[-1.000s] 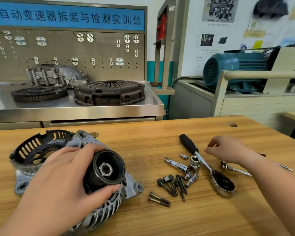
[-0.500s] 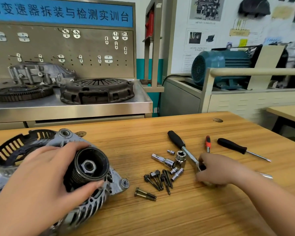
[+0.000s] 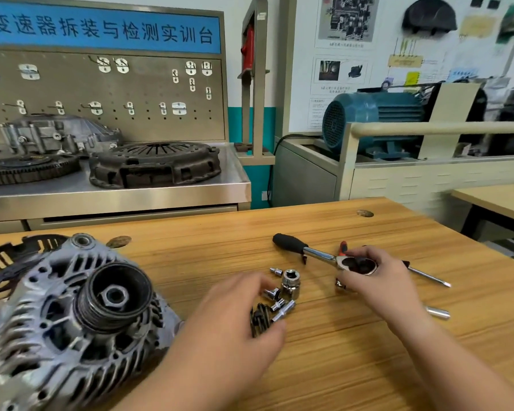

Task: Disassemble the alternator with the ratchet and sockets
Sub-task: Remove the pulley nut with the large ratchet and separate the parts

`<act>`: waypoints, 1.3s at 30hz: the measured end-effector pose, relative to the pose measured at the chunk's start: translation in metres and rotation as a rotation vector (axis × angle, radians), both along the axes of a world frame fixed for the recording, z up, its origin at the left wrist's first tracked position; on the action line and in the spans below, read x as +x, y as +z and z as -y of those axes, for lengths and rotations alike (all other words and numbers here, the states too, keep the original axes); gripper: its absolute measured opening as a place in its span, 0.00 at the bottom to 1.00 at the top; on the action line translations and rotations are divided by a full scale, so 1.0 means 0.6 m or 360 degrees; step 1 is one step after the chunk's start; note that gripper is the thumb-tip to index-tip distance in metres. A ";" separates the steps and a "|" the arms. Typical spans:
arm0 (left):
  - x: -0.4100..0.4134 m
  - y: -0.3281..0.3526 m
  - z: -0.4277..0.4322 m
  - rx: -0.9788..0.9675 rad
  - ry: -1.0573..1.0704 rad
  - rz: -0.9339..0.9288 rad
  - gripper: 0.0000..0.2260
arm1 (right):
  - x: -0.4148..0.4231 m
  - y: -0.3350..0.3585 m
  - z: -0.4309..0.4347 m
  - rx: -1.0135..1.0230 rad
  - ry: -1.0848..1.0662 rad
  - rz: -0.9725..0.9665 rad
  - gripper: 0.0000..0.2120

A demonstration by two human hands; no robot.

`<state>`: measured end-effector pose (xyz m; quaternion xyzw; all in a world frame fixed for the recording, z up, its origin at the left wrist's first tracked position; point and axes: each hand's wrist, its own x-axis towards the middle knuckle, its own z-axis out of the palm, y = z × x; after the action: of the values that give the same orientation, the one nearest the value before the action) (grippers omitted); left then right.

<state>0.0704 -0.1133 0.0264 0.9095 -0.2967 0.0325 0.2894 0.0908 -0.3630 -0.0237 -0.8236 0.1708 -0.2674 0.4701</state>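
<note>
- Alternator [image 3: 80, 321] is lying at the left of the table [image 3: 339, 375], pulley facing up. The left hand [image 3: 229, 330] is no longer resting on it and is now reaching over the sockets [image 3: 291, 281] and dark bolts [image 3: 260, 317].
- Its fingers [image 3: 250, 284] are curling loosely around that cluster; I cannot tell whether they are pinching anything.
- The right hand [image 3: 377, 283] is gripping the ratchet [image 3: 318, 255] by its head, fingers wrapping closely around it, the black handle pointing away to the left.
</note>
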 end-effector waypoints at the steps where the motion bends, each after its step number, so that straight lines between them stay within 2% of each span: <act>1: 0.015 -0.007 0.018 0.0043 0.0033 0.0012 0.18 | -0.001 -0.002 0.005 0.0020 -0.0015 0.0041 0.16; 6: 0.103 -0.030 0.088 0.0540 0.0267 0.0414 0.16 | -0.005 -0.005 0.023 -0.0019 -0.0002 0.0211 0.16; 10: 0.150 -0.042 0.108 0.0914 0.0294 0.0335 0.20 | -0.010 0.000 0.032 -0.0065 0.0070 0.0294 0.17; 13: 0.168 -0.052 0.113 0.1107 0.0188 0.0295 0.18 | -0.011 0.001 0.032 -0.0106 0.0110 0.0295 0.18; 21: 0.187 -0.070 0.095 0.0965 0.0066 0.0477 0.17 | -0.014 0.000 0.026 -0.0143 0.0175 0.0359 0.20; 26: 0.188 -0.073 0.084 0.0663 0.0178 0.0503 0.14 | -0.018 0.004 0.014 -0.0152 0.0206 0.0426 0.22; 28: 0.187 -0.070 0.076 0.0352 0.0262 0.0389 0.13 | -0.017 0.011 0.008 -0.0213 0.0218 0.0427 0.22; 31: 0.182 -0.056 0.067 -0.0278 0.0346 0.0062 0.13 | -0.007 0.037 -0.002 -0.0441 0.0241 0.0431 0.20; 33: 0.180 -0.037 0.065 -0.0726 0.0314 -0.0128 0.06 | 0.007 0.064 -0.010 -0.0629 0.0306 0.0487 0.20; 35: 0.174 -0.015 0.062 -0.1119 0.0265 -0.0315 0.06 | 0.031 0.089 -0.019 -0.0772 0.0410 0.0589 0.17; 37: 0.168 0.000 0.058 -0.1330 0.0227 -0.0418 0.06 | 0.062 0.109 -0.030 -0.0864 0.0476 0.0672 0.15; 39: 0.165 0.011 0.054 -0.1388 0.0208 -0.0406 0.05 | 0.097 0.123 -0.043 -0.0972 0.0456 0.0690 0.15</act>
<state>0.1692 -0.1454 0.0328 0.7164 -0.1595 0.0603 0.6766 0.1492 -0.3374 0.0502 -0.8655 -0.1362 -0.4051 0.2614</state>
